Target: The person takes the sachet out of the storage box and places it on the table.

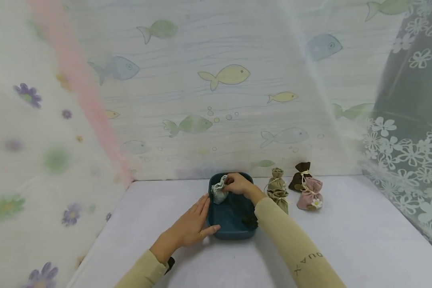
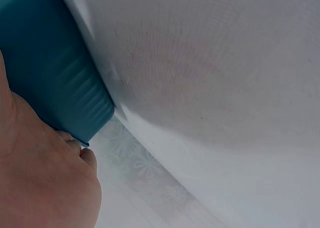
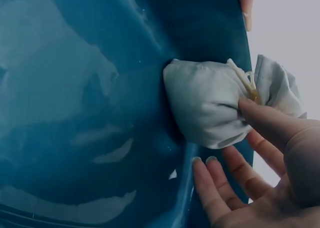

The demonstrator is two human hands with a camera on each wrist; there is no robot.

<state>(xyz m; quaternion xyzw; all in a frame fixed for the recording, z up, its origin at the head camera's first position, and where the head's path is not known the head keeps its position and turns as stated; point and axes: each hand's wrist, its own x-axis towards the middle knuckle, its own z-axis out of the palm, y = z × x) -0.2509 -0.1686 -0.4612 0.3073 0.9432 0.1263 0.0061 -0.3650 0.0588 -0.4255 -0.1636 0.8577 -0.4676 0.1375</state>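
A blue rectangular basin (image 1: 234, 235) stands on the table. Pinched at its tied neck by my right hand (image 1: 239, 185) is a pale grey drawstring pouch (image 3: 205, 100), in the basin's far left corner. In the right wrist view the thumb lies over the pouch's neck, with the other fingers below it. My left hand (image 1: 189, 226) lies along the basin's left side, fingers extended against the wall and thumb at the rim. Beside my right sleeve, a dark shape (image 1: 250, 221) shows over the basin; I cannot tell what it is.
Right of the basin stand two tan pouches (image 1: 277, 184), partly behind the right arm. Farther right are a dark brown pouch (image 1: 298, 182) and a pink pouch (image 1: 311, 196) with a white flower. A fish-printed curtain (image 1: 223, 116) hangs at the table's back edge.
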